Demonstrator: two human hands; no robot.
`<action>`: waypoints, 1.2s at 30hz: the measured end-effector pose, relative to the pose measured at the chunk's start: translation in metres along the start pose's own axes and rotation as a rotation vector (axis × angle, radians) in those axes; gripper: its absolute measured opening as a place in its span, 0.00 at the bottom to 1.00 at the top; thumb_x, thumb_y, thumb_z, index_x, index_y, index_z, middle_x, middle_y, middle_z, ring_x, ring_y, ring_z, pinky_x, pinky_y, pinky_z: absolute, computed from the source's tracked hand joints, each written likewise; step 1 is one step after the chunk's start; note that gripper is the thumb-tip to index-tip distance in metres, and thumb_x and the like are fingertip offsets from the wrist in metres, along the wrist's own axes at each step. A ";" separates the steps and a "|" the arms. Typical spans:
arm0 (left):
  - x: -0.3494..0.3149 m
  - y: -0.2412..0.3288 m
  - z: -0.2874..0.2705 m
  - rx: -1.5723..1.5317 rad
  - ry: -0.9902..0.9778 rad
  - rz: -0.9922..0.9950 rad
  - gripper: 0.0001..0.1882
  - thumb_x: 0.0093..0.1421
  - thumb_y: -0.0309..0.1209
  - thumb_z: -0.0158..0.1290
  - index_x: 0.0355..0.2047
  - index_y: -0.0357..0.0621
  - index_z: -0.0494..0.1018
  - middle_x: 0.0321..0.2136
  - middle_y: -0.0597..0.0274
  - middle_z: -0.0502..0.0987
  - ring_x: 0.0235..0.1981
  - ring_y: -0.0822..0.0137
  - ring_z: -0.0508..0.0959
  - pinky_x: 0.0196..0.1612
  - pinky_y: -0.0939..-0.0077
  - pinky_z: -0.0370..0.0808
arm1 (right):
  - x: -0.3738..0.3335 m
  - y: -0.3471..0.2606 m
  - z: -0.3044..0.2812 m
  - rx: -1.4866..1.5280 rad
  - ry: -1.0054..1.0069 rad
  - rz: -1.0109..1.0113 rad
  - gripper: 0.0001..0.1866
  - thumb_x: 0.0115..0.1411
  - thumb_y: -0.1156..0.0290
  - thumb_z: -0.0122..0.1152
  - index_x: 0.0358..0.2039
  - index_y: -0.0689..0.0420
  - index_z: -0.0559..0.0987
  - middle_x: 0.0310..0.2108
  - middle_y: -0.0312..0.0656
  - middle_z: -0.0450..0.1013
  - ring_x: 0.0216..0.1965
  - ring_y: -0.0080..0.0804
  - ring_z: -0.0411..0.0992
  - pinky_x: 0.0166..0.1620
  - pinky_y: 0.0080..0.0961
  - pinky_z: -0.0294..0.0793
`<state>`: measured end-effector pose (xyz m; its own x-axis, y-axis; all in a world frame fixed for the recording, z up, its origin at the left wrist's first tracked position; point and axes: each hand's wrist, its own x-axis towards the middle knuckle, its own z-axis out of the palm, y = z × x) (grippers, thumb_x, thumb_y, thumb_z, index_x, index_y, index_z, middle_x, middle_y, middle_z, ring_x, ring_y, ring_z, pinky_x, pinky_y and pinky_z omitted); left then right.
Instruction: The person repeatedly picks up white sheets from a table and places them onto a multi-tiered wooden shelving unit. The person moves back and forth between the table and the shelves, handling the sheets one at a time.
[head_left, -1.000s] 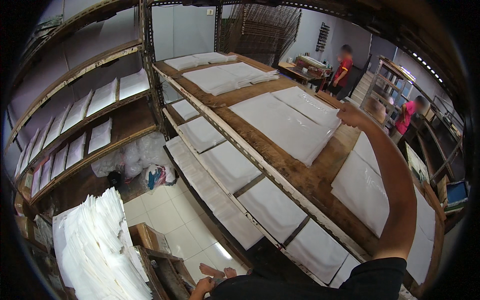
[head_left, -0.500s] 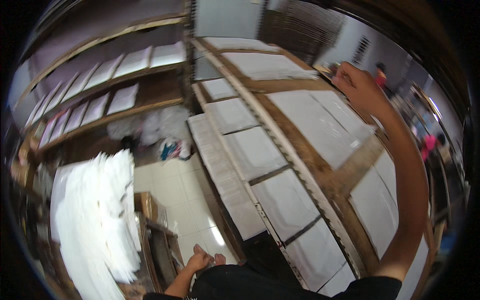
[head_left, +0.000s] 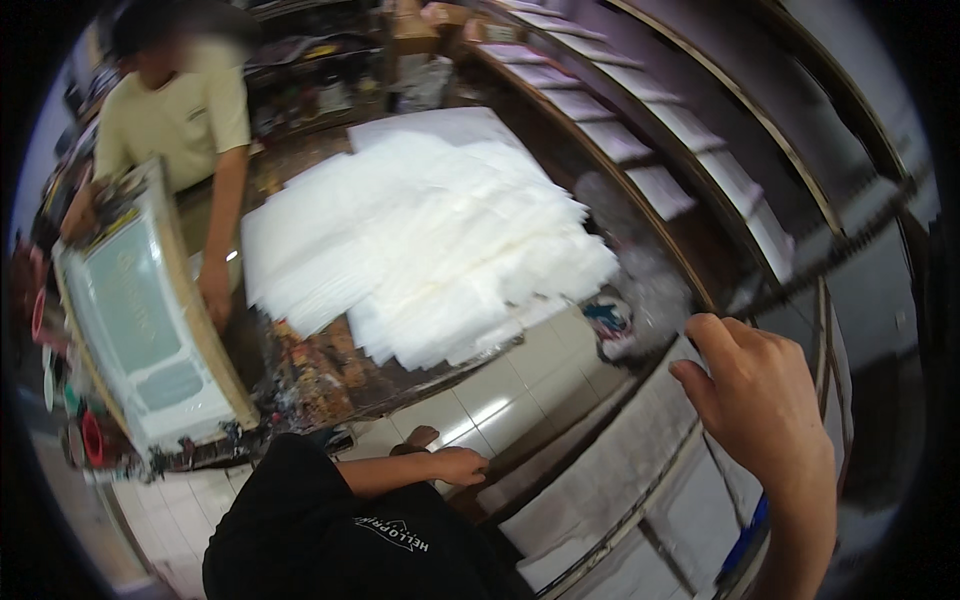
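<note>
My right hand (head_left: 755, 395) is raised at the right, above the rack's sheets. Its fingers are bent, the thumb stands apart from them, and nothing shows in between. My left hand (head_left: 460, 466) hangs low in front of my body, over the tiled floor, with loosely bent fingers and nothing visible in it. Ahead of me, a big spread pile of thin white sheets (head_left: 430, 240) covers most of a paint-stained table (head_left: 320, 385). Neither hand touches the pile. Beneath my right arm, pale sheets (head_left: 610, 480) lie in rows on a low rack.
A co-worker in a pale yellow shirt (head_left: 215, 105) stands at the far left, hands at a tilted printing screen (head_left: 140, 290). Wooden shelves (head_left: 690, 290) with white sheets run along the back right. Clear plastic bags (head_left: 650, 270) lie beneath them. A red cup (head_left: 93, 437) stands at left.
My view has swung left from the rack of sheets to the table, bringing the co-worker and printing screen into sight. My raised right hand now appears lower, with its thumb apart.
</note>
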<state>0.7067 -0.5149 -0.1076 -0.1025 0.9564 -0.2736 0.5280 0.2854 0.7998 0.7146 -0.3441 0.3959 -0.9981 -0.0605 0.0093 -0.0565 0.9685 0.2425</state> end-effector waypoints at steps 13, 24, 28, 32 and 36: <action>-0.046 0.011 -0.148 -0.129 0.568 -0.102 0.16 0.63 0.39 0.51 0.42 0.39 0.75 0.33 0.50 0.78 0.37 0.51 0.79 0.41 0.58 0.74 | 0.054 0.050 0.302 1.370 0.343 0.603 0.09 0.68 0.63 0.51 0.31 0.52 0.71 0.21 0.27 0.65 0.20 0.13 0.59 0.22 0.15 0.58; -0.089 0.045 -0.274 -0.030 0.990 -0.103 0.13 0.62 0.34 0.54 0.42 0.38 0.75 0.31 0.53 0.76 0.28 0.59 0.77 0.33 0.66 0.75 | -0.203 -0.109 0.582 1.871 -0.301 1.294 0.11 0.65 0.63 0.50 0.32 0.56 0.73 0.23 0.34 0.65 0.23 0.28 0.65 0.25 0.29 0.66; -0.086 0.043 -0.324 0.153 1.180 -0.114 0.11 0.59 0.32 0.57 0.40 0.39 0.75 0.31 0.54 0.75 0.28 0.59 0.77 0.33 0.67 0.75 | -0.205 -0.120 0.546 1.636 -0.487 1.349 0.12 0.63 0.65 0.50 0.33 0.62 0.74 0.26 0.38 0.69 0.24 0.29 0.67 0.27 0.29 0.67; -0.066 0.006 -0.385 0.354 1.291 -0.150 0.11 0.57 0.32 0.57 0.39 0.41 0.76 0.31 0.54 0.74 0.33 0.56 0.76 0.38 0.64 0.74 | -0.180 -0.124 0.518 1.455 -0.504 1.378 0.13 0.61 0.68 0.50 0.34 0.67 0.75 0.28 0.43 0.72 0.26 0.31 0.69 0.29 0.30 0.68; -0.042 -0.050 -0.431 0.398 1.259 -0.286 0.13 0.58 0.34 0.56 0.39 0.40 0.76 0.33 0.53 0.76 0.36 0.54 0.78 0.41 0.61 0.74 | -0.185 -0.115 0.580 1.455 -0.286 1.358 0.12 0.60 0.70 0.50 0.33 0.68 0.75 0.27 0.43 0.72 0.22 0.31 0.68 0.27 0.30 0.68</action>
<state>0.3215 -0.5426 0.0946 -0.8331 0.3350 0.4401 0.5424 0.6508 0.5313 0.8925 -0.3045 -0.1963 -0.3659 0.6297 -0.6853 0.7663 -0.2139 -0.6058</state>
